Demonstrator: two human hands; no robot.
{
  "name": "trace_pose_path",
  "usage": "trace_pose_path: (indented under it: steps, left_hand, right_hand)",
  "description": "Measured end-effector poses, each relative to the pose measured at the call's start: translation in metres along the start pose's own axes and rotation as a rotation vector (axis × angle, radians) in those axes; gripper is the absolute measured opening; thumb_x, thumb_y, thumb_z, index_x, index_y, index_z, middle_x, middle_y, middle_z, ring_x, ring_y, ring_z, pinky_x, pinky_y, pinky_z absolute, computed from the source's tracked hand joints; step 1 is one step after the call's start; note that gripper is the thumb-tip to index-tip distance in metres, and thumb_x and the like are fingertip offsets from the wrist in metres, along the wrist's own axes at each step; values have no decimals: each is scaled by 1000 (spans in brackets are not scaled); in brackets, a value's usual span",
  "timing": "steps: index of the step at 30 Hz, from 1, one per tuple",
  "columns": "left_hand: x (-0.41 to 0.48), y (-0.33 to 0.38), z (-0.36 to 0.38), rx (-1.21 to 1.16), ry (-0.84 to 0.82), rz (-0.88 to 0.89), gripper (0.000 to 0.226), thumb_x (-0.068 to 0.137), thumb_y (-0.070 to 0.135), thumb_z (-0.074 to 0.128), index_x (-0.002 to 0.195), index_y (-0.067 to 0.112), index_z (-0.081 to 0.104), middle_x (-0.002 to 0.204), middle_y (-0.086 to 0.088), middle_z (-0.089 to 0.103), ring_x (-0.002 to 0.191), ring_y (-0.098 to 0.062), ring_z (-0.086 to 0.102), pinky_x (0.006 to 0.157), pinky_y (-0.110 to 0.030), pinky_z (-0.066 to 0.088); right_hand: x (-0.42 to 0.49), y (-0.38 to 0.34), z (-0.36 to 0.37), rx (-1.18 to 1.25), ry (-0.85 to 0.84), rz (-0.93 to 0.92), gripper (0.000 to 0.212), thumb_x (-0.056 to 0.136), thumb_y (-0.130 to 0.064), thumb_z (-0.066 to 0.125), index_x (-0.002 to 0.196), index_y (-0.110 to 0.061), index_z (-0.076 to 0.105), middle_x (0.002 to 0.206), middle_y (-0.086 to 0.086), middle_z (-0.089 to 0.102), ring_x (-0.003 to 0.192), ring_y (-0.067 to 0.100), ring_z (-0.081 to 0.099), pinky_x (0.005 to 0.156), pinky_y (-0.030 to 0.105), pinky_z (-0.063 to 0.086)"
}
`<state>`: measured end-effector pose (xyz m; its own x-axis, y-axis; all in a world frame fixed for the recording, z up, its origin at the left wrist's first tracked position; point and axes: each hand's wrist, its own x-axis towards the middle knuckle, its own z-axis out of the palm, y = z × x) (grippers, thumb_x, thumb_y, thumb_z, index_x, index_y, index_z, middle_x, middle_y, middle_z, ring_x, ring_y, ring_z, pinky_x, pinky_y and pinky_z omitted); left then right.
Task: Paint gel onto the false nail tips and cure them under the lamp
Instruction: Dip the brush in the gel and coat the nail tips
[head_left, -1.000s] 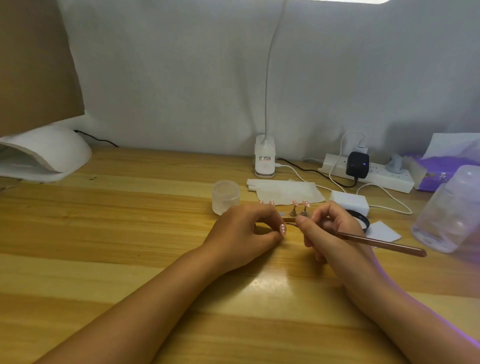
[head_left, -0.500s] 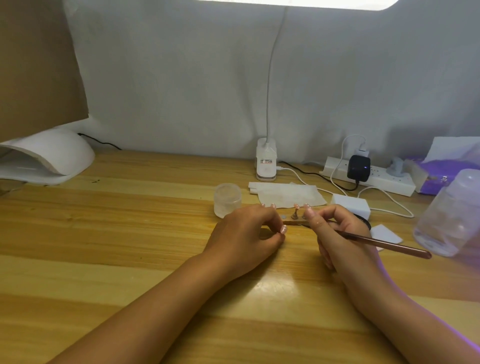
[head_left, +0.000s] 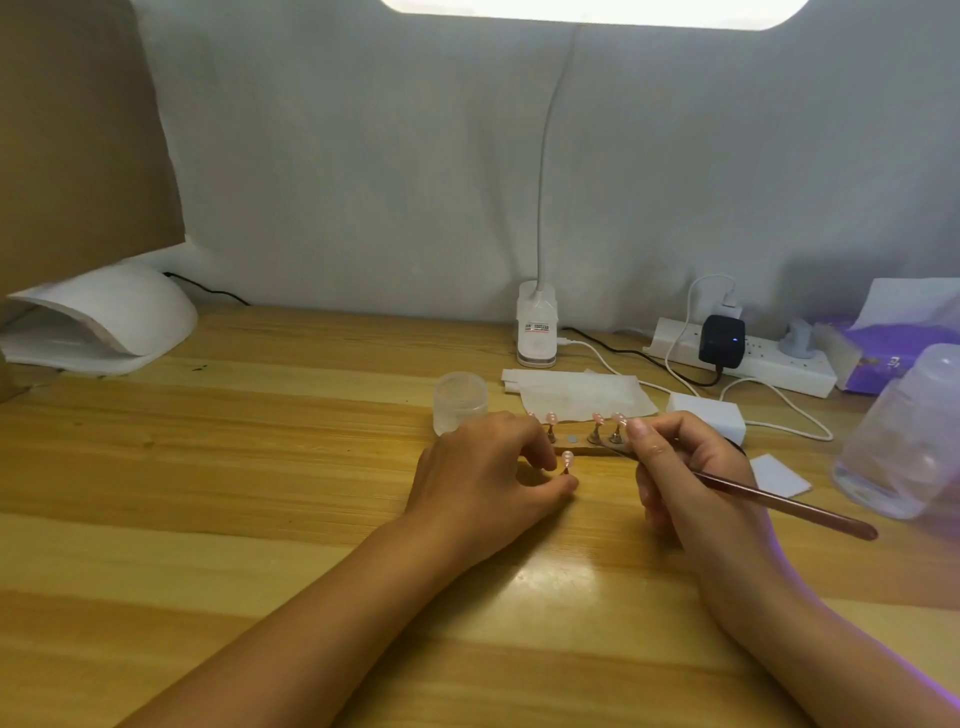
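- Head view, centre of the frame: the left hand (head_left: 483, 470) rests on the wooden worktop (head_left: 260, 467), its fingers curled. Thumb and forefinger pinch the little peg of a loose nail tip (head_left: 568, 458), pink and pointing up.
- That loose nail tip sits just in front of the holder strip (head_left: 573, 440), a touch left of the strip's middle.
- On the strip itself, more pink nail tips (head_left: 597, 417) stand upright on their pegs in a row, with one bare round spot between them.
- Right of centre, the right hand (head_left: 691, 467) has its fingers wrapped round a brush (head_left: 789, 505). The long coppery handle slants off to the lower right, and the working end reaches the right end of the strip. I cannot tell whether the bristles touch anything.
- The two hands are near each other but apart.
- Just behind the left hand stands a frosted jar (head_left: 460, 402), with a white wipe (head_left: 582, 397) to its right.
- Far left edge of the frame: the white curing lamp (head_left: 109, 317), well apart from the nail tips.
- Back centre: the desk lamp (head_left: 537, 332) with its thin neck rising to the top edge.
- Right side: a power strip (head_left: 769, 366) and a clear bottle (head_left: 904, 447).
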<state>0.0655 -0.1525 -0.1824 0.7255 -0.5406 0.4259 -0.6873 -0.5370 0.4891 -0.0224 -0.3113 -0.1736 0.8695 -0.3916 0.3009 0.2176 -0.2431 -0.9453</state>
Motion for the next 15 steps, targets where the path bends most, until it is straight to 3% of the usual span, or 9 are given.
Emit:
trace_pose_path:
  steps: [3,7,10,13,15]
  left_hand:
    - [-3,2,-2,48,65,37,20,82,38,64,84,35,44,86,16,50,79,-5,49,58,-21,35]
    - [1,4,-5,92,347,61,32,77,17,66,95,25,41,82,9,44,64,-12,46,48,-24,39]
    - [9,-11,-11,55,542,-84,45,77,20,72,113,16,45,103,2,46,86,-15,48,69,-25,43]
    - [16,-36,-14,32,383,-408,71,76,47,75,130,18,39,128,-2,45,116,-20,44,92,-30,33]
    - [18,-43,-14,-8,197,-540,74,74,63,71,129,24,41,130,4,53,120,-20,49,100,-36,34]
  right_hand:
    - [-1,-2,0,37,0,-11,24,78,-51,56,81,-30,68,59,-2,59,46,5,47,41,16,38]
    - [-3,-3,-1,35,3,-31,25,84,-44,54,94,-28,70,74,1,68,50,10,52,45,17,44]
    - [-2,1,-1,-16,50,-46,9,96,-25,52,96,-28,61,66,-1,63,49,9,50,44,22,42]
    - [-5,2,0,-127,87,-102,7,92,-38,55,90,-31,53,65,-5,61,53,4,52,50,26,40]
    - [-6,0,2,-207,77,-154,14,86,-44,57,88,-30,55,72,-7,64,61,4,58,54,22,45]
